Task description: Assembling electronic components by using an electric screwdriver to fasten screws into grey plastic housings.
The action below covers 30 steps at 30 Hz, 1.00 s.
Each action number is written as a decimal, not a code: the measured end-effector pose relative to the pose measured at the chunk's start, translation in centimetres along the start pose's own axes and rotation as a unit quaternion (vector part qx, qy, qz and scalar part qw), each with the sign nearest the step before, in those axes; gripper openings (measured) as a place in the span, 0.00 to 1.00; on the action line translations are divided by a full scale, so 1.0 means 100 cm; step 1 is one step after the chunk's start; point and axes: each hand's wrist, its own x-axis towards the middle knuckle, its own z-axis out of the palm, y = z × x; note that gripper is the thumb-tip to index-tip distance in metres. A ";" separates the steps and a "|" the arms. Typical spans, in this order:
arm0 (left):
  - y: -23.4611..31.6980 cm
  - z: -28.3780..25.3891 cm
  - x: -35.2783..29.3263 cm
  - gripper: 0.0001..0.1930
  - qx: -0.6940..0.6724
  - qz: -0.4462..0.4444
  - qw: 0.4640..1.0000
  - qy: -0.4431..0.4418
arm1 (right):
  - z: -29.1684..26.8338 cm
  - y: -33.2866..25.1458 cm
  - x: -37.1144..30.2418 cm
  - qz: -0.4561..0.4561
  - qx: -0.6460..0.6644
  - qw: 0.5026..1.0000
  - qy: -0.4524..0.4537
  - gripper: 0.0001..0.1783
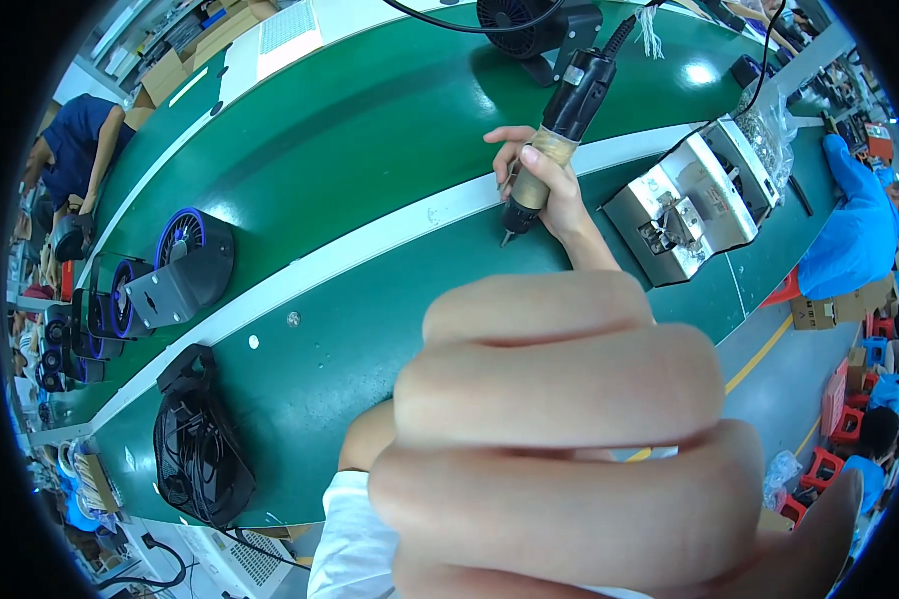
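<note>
Power driver being held at the ready, clear of the metal box

On the left, purple-rimmed fans are being carried by the green surface; nearer, a black mesh case with bundled cables is lying untouched. In the middle, much of the view is being blocked by the left hand, which is being held close to the camera with its fingers curled into a fist; whether anything is being gripped inside cannot be told. Beyond it, the power driver is being held aslant over the surface by the right hand, its thumb and fingers wrapped around the taped lower body, its forearm being hidden by the fist. The bit is being pointed down and leftward, beside the white stripe. To the right, the open metal box is resting well apart from the bit.

The step in hand seems to be a pause between uses, no part being worked. For driving, the bit would be needing to be squared onto a screw, with the left hand lowered for steadying.
</note>
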 end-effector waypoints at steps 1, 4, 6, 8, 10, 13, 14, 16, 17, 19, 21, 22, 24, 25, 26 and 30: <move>0.000 0.000 0.000 0.08 0.001 -0.001 1.000 -0.002 | 0.000 0.001 0.000 0.001 -0.001 1.000 0.000 0.33; -0.002 0.001 0.000 0.08 0.000 -0.003 1.000 -0.008 | 0.000 0.003 0.000 0.003 -0.002 1.000 0.002 0.32; -0.001 0.001 0.001 0.08 0.002 -0.002 1.000 -0.011 | 0.001 0.003 -0.001 0.003 0.000 1.000 0.001 0.33; 0.004 0.001 0.002 0.09 0.007 0.000 1.000 -0.014 | 0.002 0.003 -0.001 0.000 0.001 1.000 -0.002 0.32; 0.012 0.003 0.004 0.09 0.013 0.003 1.000 -0.017 | 0.005 0.002 -0.002 -0.003 0.005 1.000 -0.006 0.32; 0.004 0.002 0.001 0.08 0.012 0.003 1.000 -0.009 | 0.002 0.005 -0.001 0.000 0.025 1.000 0.006 0.29; 0.002 0.001 0.001 0.08 0.013 0.003 1.000 -0.006 | 0.002 0.006 -0.001 0.001 0.036 0.999 0.010 0.27; 0.000 -0.001 -0.002 0.07 0.016 0.001 1.000 0.001 | 0.001 0.010 -0.001 0.004 0.030 1.000 0.005 0.29; 0.000 -0.001 -0.002 0.07 0.017 0.003 1.000 0.006 | 0.000 0.008 -0.002 0.002 0.018 1.000 0.001 0.30; 0.001 -0.002 -0.003 0.07 0.019 0.004 1.000 0.014 | -0.004 0.007 -0.003 0.002 0.009 1.000 -0.004 0.32; 0.001 -0.005 -0.005 0.06 0.025 0.004 0.999 0.022 | -0.005 0.008 -0.002 -0.001 0.005 1.000 -0.001 0.33; 0.001 -0.008 -0.005 0.06 0.030 0.003 0.999 0.026 | -0.003 0.009 0.000 -0.002 0.005 1.000 -0.001 0.33; 0.000 -0.013 -0.007 0.06 0.038 0.002 0.999 0.035 | -0.003 0.010 0.000 0.000 0.006 1.000 -0.002 0.33; 0.000 -0.016 -0.008 0.05 0.042 0.002 0.998 0.040 | -0.003 0.011 0.000 0.000 0.003 1.000 0.002 0.33; 0.000 -0.017 -0.009 0.05 0.043 0.003 0.998 0.044 | -0.004 0.012 -0.001 0.000 -0.001 1.000 0.008 0.33; -0.001 -0.024 -0.011 0.05 0.043 0.013 0.997 0.062 | -0.002 0.013 -0.001 -0.004 -0.002 1.000 0.012 0.33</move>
